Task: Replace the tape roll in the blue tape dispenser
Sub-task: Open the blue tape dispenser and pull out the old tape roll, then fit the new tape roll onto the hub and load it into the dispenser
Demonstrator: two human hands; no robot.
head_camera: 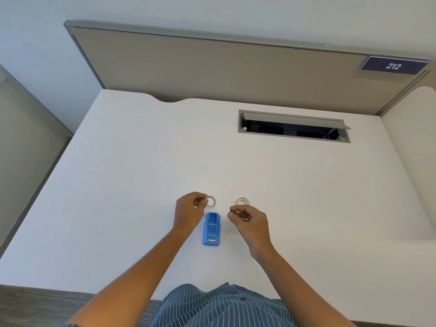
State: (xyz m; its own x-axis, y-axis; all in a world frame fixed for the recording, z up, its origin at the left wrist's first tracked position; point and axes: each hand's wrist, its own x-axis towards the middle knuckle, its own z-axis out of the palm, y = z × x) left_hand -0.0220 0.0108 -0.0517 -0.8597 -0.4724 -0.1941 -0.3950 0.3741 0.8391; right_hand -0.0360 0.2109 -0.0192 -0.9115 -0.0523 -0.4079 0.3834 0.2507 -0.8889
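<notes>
The blue tape dispenser (211,228) lies flat on the white desk between my hands, and its roll bay is open with no roll in it. My left hand (188,208) pinches the left edge of a thin tape roll (211,201) just beyond the dispenser's far end. A second, thicker tape roll (242,201) lies flat on the desk to the right. My right hand (251,220) is just in front of that roll. Its thumb and fingers are closed on a small grey piece that is too small to identify.
The white desk (141,185) backs onto a beige partition panel (212,67) bearing a "212" sign (393,66). An open cable hatch (293,127) is sunk into the desk at the far right. The desk's near edge runs close to my striped shirt.
</notes>
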